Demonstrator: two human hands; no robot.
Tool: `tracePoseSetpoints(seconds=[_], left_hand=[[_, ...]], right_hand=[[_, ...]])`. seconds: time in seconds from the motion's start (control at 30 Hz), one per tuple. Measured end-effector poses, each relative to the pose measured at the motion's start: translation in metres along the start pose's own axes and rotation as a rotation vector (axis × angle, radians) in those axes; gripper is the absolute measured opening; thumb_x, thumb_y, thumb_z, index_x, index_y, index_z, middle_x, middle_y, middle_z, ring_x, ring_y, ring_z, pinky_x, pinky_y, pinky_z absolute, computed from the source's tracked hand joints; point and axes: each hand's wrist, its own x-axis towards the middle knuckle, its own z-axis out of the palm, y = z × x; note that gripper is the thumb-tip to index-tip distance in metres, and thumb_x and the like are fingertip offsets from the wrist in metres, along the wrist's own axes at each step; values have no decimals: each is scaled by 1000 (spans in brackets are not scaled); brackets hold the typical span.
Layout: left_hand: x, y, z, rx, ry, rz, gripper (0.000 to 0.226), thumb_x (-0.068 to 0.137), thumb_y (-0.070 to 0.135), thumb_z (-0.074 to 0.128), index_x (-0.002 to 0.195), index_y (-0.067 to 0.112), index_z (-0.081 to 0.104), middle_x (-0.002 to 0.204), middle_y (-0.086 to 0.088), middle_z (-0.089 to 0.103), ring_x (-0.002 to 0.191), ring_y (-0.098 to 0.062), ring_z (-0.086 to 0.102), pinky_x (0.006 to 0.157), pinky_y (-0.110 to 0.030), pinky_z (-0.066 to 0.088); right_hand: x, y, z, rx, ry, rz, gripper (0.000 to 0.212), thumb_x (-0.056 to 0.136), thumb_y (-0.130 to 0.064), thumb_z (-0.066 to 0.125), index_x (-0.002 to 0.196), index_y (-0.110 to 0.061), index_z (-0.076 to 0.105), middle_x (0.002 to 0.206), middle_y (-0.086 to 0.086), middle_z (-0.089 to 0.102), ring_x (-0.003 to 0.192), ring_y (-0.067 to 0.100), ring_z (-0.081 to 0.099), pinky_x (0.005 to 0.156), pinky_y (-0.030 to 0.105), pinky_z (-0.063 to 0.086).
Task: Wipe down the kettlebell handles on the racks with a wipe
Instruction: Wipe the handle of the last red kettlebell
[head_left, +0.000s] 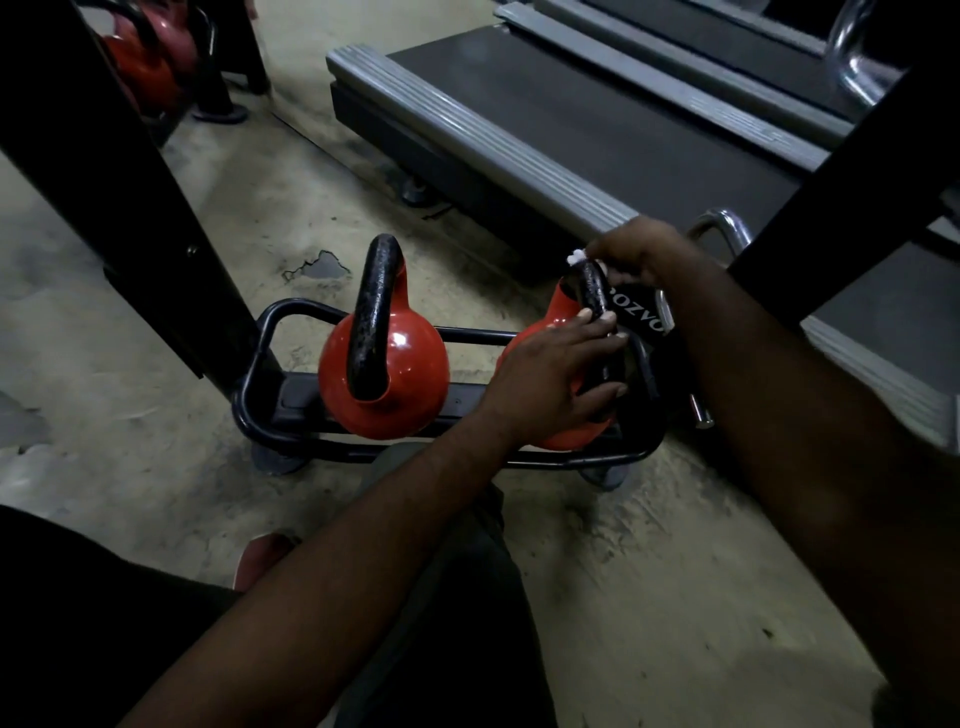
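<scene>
Two red kettlebells with black handles sit on the lowest shelf of a black rack (270, 332). The left kettlebell (387, 364) stands free, untouched. My left hand (556, 379) lies on the right kettlebell (540, 338), fingers wrapped round the near part of its black handle (595, 296). My right hand (639, 254) grips the top of that handle with a white wipe (575, 257) bunched under the fingers; only a small tuft of the wipe shows.
A treadmill deck (571, 124) with grey side rails lies just behind the rack. A black rack upright (130, 182) rises at left and another beam (857, 182) at right. More red kettlebells (150, 57) stand at top left. My knees are below, over the concrete floor.
</scene>
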Motion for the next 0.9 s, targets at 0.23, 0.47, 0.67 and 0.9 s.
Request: tracePoseSetpoints(seconds=[0.23,0.47,0.67,0.9], left_hand=[[1,1,1,51,-16,-13,54,84,42,71,132,19,62,147,0,51,139,-18,42,111,-29,30],[1,0,1,26,-4,-11,54,83,40,72,132,21,61,147,1,51,139,-18,42,111,-35,32],[0,-1,0,41,-30,-2,56,84,42,70,135,22,60,149,0,48,141,-18,40,112,-37,31],[-4,-2,4,68,-34,7,54,89,43,63,138,21,56,152,-2,45,143,-20,36,112,-40,31]], right_hand=[[10,24,12,353,-129,139,20,93,-6,59,74,-11,55,69,-1,52,60,5,52,61,18,54],[5,-6,-9,53,-151,76,21,91,2,53,91,-12,68,82,1,65,62,7,58,48,17,51],[0,-31,5,-452,-48,-68,17,89,-18,68,85,-1,65,74,12,62,60,20,57,55,29,47],[-38,-24,-2,-705,165,-290,30,75,-28,78,96,-6,74,93,13,67,84,28,67,75,33,55]])
